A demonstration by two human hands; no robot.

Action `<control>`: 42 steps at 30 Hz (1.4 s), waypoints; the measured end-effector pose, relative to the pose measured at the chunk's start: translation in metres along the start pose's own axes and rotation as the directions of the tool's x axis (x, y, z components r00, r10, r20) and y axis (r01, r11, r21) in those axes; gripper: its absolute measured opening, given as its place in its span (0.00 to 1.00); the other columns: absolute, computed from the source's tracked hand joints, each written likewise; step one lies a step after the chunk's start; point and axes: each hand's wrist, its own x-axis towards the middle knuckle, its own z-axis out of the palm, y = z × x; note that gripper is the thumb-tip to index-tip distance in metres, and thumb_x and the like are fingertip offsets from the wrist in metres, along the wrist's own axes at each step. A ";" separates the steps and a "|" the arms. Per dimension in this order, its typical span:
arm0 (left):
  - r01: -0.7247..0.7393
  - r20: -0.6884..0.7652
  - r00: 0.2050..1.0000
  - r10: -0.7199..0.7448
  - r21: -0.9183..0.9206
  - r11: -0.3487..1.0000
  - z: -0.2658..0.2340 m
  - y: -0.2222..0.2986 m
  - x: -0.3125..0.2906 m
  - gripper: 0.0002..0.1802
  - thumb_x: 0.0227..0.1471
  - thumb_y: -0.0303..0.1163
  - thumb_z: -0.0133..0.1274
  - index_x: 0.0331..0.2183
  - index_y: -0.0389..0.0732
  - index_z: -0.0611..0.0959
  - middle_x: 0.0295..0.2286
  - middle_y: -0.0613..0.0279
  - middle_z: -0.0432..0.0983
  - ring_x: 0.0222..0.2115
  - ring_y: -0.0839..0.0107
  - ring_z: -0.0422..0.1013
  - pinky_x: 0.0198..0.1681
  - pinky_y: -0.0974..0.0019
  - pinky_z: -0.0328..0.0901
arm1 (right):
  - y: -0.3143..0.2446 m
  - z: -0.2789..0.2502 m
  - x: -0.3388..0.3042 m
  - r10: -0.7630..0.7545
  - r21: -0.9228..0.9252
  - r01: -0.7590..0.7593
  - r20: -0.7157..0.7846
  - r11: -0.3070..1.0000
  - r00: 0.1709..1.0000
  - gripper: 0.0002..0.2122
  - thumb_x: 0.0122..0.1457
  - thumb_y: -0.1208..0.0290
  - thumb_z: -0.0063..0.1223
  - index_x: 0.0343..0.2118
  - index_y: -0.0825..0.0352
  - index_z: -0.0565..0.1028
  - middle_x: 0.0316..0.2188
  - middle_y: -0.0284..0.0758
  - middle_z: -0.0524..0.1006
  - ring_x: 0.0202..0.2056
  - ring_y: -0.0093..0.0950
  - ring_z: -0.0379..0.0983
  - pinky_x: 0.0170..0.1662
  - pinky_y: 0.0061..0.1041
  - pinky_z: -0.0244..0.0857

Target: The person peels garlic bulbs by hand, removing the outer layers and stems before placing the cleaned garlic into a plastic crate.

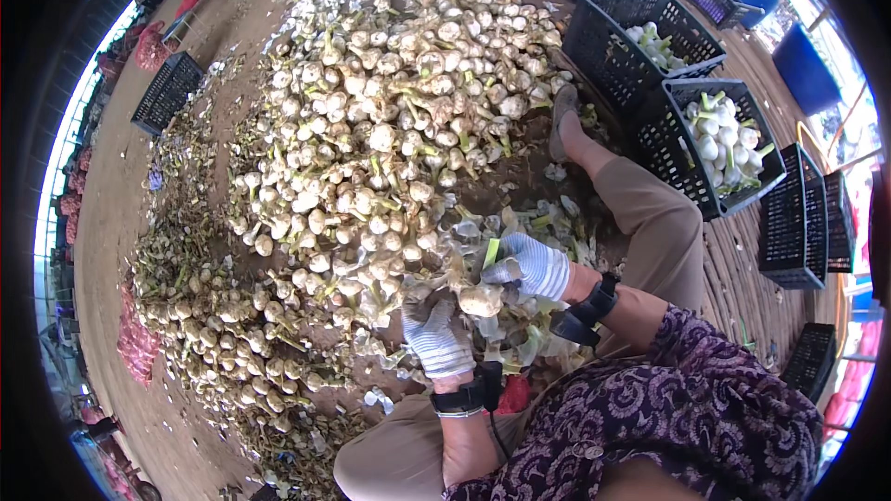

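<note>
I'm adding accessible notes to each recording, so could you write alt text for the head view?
A gloved left hand and gloved right hand meet at a garlic bulb. Beyond them, a large heap of garlic spreads over the brown floor; black crates stand to the right, two holding white bulbs.

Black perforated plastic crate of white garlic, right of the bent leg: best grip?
Probably two opposite stretches of the upper rim of that crate, coming from above. It is open-topped, its rim exposed around the heaped white garlic bulbs. The trousered right leg and a neighbouring black crate crowd its sides.
</note>
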 end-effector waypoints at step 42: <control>0.361 -0.243 0.914 -0.325 0.120 0.925 -0.070 -0.020 0.007 0.13 0.45 0.28 0.50 0.36 0.33 0.76 0.27 0.58 0.71 0.22 0.67 0.69 0.21 0.68 0.68 | 0.076 0.018 0.084 0.346 -0.196 -0.356 -0.086 0.914 0.934 0.17 0.55 0.62 0.51 0.43 0.68 0.73 0.36 0.41 0.76 0.36 0.25 0.72 0.43 0.24 0.64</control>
